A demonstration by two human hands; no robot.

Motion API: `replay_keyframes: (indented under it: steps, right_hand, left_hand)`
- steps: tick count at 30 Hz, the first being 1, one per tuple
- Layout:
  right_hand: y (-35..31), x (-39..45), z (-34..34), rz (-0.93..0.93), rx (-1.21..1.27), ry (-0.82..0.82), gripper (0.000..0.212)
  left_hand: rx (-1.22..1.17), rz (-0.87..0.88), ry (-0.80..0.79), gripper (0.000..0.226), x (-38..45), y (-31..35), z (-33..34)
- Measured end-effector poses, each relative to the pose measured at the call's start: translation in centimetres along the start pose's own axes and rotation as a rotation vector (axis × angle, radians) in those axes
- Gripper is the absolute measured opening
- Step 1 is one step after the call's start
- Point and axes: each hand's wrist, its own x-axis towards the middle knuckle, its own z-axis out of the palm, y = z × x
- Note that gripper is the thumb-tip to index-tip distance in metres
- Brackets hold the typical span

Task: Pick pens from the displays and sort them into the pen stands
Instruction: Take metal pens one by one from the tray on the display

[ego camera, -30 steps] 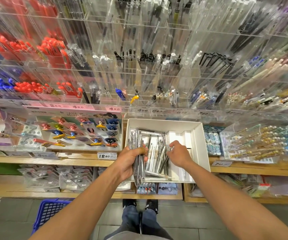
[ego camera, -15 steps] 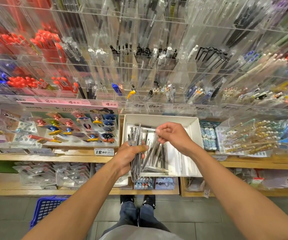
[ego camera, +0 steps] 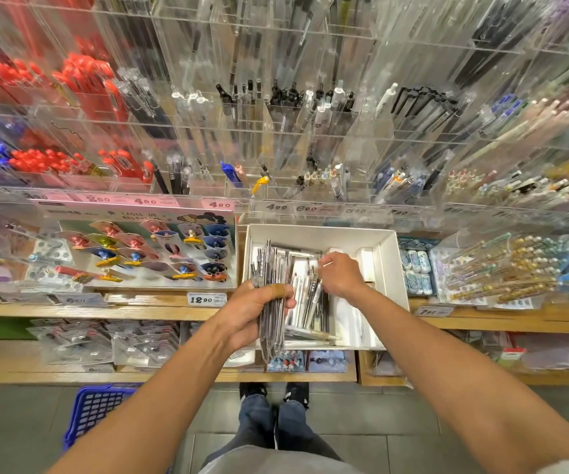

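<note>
A white cardboard box (ego camera: 391,265) sits on the wooden shelf and holds loose silver and clear pens (ego camera: 310,302). My left hand (ego camera: 252,311) grips a thick bundle of pens (ego camera: 271,285) over the box's left side; a plaster wraps one finger. My right hand (ego camera: 339,273) is over the middle of the box, fingers curled down onto the loose pens, pinching one near its top. Above, clear acrylic pen stands (ego camera: 276,138) rise in tiers with red, blue, black and white pens.
A card display of colourful items (ego camera: 146,251) lies left of the box, glittery pens (ego camera: 502,268) lie to the right. Price tags (ego camera: 206,299) line the shelf edge. A blue basket (ego camera: 95,412) stands on the grey floor by my feet (ego camera: 273,391).
My right hand lifted from the box's lower part toward the bundle, then came back down onto the loose pens at mid-box. The left hand kept its bundle nearly still.
</note>
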Motion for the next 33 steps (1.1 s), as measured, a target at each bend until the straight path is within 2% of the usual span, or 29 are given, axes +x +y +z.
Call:
replay_keyframes:
  steps: [3, 4, 7, 13, 18, 21, 23, 26, 29, 33]
  right_hand:
    - [0.6, 0.3, 1.1, -0.057, -0.288, -0.046, 0.005]
    - [0.6, 0.4, 1.4, -0.079, -0.355, -0.05, 0.009]
    - [0.2, 0.7, 2.0, -0.082, -0.448, -0.046, 0.008]
    - [-0.4, 0.5, 2.8, 0.023, -0.498, -0.071, 0.005]
    - [-0.9, 0.5, 1.9, 0.055, -0.373, -0.114, 0.011]
    - [-1.2, 0.1, 0.1, -0.034, -0.223, -0.107, 0.026]
    - [-2.3, -1.1, -1.4, -0.161, -0.031, -0.198, 0.024]
    - [-4.5, -3.1, -3.4, -0.294, 0.099, -0.351, 0.011]
    - [-7.1, -4.6, -3.8, -0.311, 0.306, -0.529, 0.005]
    - [-9.4, -5.9, -2.5, -0.289, 0.454, -0.579, 0.009]
  left_hand:
    - [0.001, 0.013, 0.037, 0.04, -0.2, 0.1, -0.1]
    - [0.007, 0.023, 0.044, 0.034, -0.2, 0.1, -0.3]
    - [-0.016, 0.042, 0.058, 0.024, -0.4, 0.3, -0.8]
    - [-0.004, 0.052, 0.108, 0.049, -0.8, 0.4, -0.7]
    - [-0.029, 0.053, 0.139, 0.057, -0.8, 0.4, -0.9]
    - [-0.029, 0.049, 0.152, 0.057, -0.8, 0.4, -0.9]
    - [-0.025, 0.058, 0.171, 0.062, -0.8, 0.5, -0.9]
    - [-0.047, 0.101, 0.198, 0.075, -0.7, 0.5, -0.7]
    - [-0.061, 0.114, 0.186, 0.08, -0.8, 0.6, -0.7]
    - [0.001, 0.111, 0.148, 0.074, -1.2, 0.7, -0.4]
